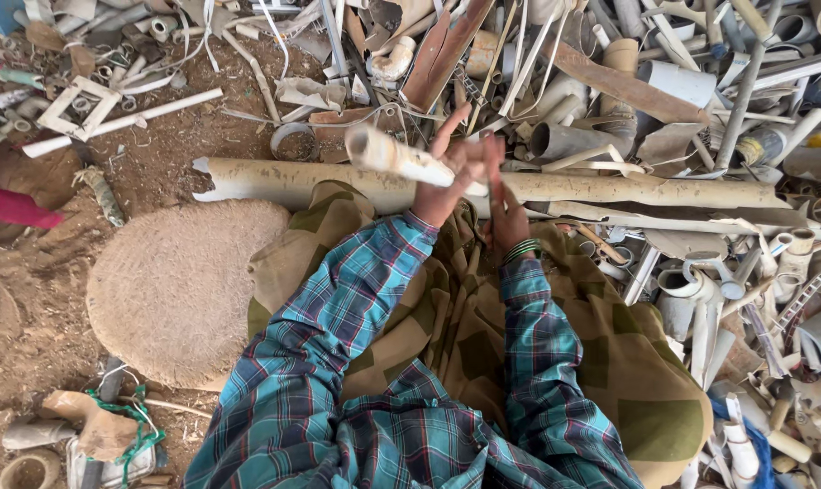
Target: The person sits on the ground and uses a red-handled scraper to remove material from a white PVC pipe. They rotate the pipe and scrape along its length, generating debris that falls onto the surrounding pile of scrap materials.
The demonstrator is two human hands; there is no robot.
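Observation:
My left hand (pixel 448 181) grips a short, dirty cream plastic pipe piece (pixel 392 156) that points up and to the left. My right hand (pixel 503 204) is beside it, fingers stretched upward and touching the pipe's near end; motion blur hides whether it grips. Both sleeves are blue-green plaid, and green bangles (pixel 522 250) circle my right wrist. Just beyond the hands a long, cracked beige pipe (pixel 284 181) lies across the ground. My lap is covered by olive and tan patterned cloth (pixel 610 362).
A deep heap of broken plastic pipes and fittings (pixel 664 81) fills the top and right. A round woven mat (pixel 175 290) lies on the brown dirt at left. A white square frame (pixel 77 109) and scraps lie at upper left. A pink cloth edge (pixel 8 206) shows far left.

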